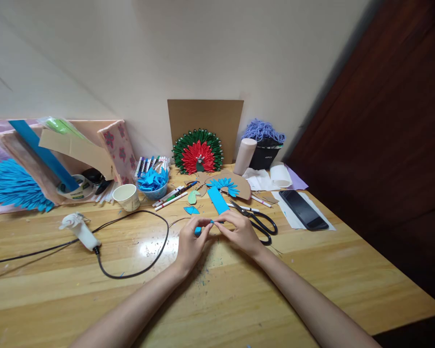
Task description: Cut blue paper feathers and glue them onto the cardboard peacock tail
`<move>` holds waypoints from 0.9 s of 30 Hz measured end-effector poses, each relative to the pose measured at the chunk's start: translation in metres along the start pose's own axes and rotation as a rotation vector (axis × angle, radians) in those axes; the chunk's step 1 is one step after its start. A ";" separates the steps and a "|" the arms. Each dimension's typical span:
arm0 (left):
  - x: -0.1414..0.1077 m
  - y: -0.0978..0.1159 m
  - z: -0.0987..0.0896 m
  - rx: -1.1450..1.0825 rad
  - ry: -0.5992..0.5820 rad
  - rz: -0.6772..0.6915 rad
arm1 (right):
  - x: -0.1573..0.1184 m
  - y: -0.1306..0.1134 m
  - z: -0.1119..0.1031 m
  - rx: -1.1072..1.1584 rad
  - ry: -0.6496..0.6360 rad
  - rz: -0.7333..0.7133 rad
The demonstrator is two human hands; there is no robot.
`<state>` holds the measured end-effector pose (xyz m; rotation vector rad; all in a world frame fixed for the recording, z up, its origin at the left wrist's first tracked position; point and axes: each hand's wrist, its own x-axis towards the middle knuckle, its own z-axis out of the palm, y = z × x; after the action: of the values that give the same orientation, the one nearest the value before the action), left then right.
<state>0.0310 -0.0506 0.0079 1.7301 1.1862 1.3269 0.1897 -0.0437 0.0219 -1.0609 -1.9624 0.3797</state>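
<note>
My left hand [192,240] and my right hand [241,233] meet over the table, thumbs and forefingers pinched together. Between their fingertips is a small blue piece [212,222], mostly covered; whether it is paper or ribbon I cannot tell. Another bit of blue shows under the left fingers. Just beyond the hands lies a flat blue strip [218,200]. Black-handled scissors [264,224] rest beside my right hand. A brown cardboard shape [241,185] with blue petals [223,184] lies behind, near a small blue leaf-shaped cutout [191,210].
A glue gun [80,231] and its looping black cord [166,237] lie left, near a paper cup [126,197] and a bowl of blue pieces [153,186]. Markers [171,200] lie behind. A red-and-green peacock craft [198,153] stands at the back; a phone [303,210] lies right.
</note>
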 end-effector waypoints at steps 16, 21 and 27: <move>0.001 -0.001 0.001 -0.024 -0.068 -0.030 | 0.002 -0.001 -0.003 0.015 -0.025 -0.006; 0.001 -0.002 0.000 -0.005 -0.049 0.028 | 0.003 0.001 -0.004 0.024 -0.021 0.000; 0.001 -0.005 -0.001 0.045 -0.046 0.133 | 0.000 0.004 -0.003 0.012 -0.033 -0.020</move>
<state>0.0287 -0.0481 0.0039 1.8901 1.0999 1.3388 0.1940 -0.0413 0.0209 -1.0322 -1.9964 0.4001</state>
